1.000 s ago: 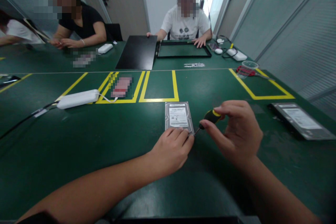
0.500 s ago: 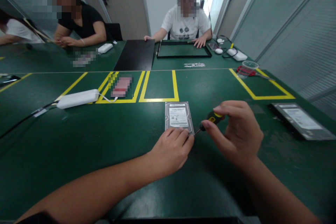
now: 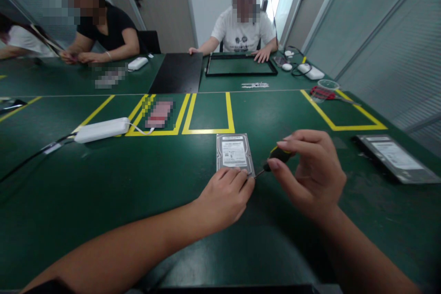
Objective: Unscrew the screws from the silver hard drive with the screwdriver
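Note:
A silver hard drive [image 3: 234, 151] with a white label lies flat on the green table [image 3: 103, 183] in front of me. My left hand [image 3: 223, 195] rests on its near edge, fingers curled and pressing down on the drive. My right hand [image 3: 310, 172] pinches a small screwdriver [image 3: 277, 156] with a black and yellow handle. Its thin tip points at the drive's near right corner, just beside my left fingertips.
A second drive or flat case [image 3: 396, 156] lies at the right. A white power adapter [image 3: 101, 129] with cable sits at the left, near yellow tape boxes [image 3: 208, 115]. Two other people sit across the table with a black panel [image 3: 179, 71] and a frame [image 3: 241, 65].
My right fingers have shifted round the screwdriver handle, covering more of its yellow band. The left hand and drive stay put. The person opposite laid the black panel flatter.

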`<act>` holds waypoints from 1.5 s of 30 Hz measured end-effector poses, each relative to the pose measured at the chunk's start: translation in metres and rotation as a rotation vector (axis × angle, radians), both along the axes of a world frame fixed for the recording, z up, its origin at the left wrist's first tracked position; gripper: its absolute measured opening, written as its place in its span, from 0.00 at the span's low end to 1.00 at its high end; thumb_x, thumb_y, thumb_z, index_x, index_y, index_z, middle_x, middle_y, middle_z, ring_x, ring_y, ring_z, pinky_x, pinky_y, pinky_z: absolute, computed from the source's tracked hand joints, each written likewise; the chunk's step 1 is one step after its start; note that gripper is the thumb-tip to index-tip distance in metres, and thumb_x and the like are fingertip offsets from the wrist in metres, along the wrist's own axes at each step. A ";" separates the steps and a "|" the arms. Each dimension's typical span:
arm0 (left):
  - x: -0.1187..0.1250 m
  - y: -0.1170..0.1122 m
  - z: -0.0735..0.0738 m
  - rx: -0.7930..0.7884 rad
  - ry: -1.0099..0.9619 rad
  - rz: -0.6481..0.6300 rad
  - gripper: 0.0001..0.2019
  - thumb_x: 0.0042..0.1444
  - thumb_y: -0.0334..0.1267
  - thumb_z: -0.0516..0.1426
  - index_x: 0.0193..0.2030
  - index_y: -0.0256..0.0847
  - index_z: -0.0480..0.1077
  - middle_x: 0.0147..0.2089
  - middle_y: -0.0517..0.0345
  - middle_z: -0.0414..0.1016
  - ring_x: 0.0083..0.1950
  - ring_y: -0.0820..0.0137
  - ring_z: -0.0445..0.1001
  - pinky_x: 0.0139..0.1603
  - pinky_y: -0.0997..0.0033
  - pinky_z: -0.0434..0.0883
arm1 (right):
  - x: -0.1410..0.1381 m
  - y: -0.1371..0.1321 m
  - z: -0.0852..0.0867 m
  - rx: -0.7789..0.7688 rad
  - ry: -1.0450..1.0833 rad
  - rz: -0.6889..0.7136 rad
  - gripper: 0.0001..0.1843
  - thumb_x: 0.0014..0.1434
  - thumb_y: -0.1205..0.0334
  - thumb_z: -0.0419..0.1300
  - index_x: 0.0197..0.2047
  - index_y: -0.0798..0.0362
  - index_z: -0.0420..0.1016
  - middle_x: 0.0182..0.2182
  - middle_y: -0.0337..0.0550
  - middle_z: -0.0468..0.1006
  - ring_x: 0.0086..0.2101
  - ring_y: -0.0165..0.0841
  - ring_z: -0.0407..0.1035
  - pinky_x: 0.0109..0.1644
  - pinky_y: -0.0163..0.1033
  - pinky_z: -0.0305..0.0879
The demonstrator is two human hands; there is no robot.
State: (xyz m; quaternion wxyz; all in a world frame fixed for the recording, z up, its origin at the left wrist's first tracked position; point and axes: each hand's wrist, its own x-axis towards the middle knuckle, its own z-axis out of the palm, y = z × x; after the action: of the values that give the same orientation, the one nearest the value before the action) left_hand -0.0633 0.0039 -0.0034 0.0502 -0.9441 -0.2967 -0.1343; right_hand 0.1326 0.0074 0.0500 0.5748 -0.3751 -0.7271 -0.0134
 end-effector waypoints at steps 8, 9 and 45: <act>0.000 0.000 0.000 -0.009 0.007 0.000 0.20 0.62 0.36 0.53 0.60 0.34 0.66 0.55 0.46 0.73 0.55 0.56 0.71 0.55 0.55 0.69 | 0.001 -0.001 -0.002 -0.044 0.010 0.026 0.20 0.56 0.71 0.62 0.52 0.49 0.73 0.44 0.45 0.75 0.43 0.36 0.70 0.46 0.46 0.69; 0.000 0.000 0.000 -0.006 0.004 0.000 0.20 0.62 0.36 0.53 0.60 0.34 0.66 0.54 0.45 0.73 0.55 0.56 0.71 0.54 0.55 0.69 | 0.001 -0.001 -0.002 -0.058 0.016 0.043 0.20 0.57 0.71 0.60 0.53 0.49 0.73 0.46 0.45 0.75 0.45 0.37 0.70 0.47 0.47 0.69; 0.000 0.001 -0.002 0.009 -0.006 0.000 0.20 0.61 0.35 0.53 0.59 0.35 0.67 0.54 0.46 0.73 0.55 0.57 0.72 0.54 0.55 0.69 | -0.002 -0.003 0.002 -0.035 -0.009 0.074 0.22 0.58 0.75 0.57 0.54 0.49 0.76 0.47 0.46 0.76 0.46 0.37 0.71 0.48 0.48 0.70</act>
State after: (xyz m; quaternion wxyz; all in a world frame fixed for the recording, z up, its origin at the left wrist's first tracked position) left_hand -0.0629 0.0046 -0.0055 0.0535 -0.9435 -0.2965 -0.1383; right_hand 0.1311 0.0047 0.0522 0.5651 -0.3578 -0.7432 0.0188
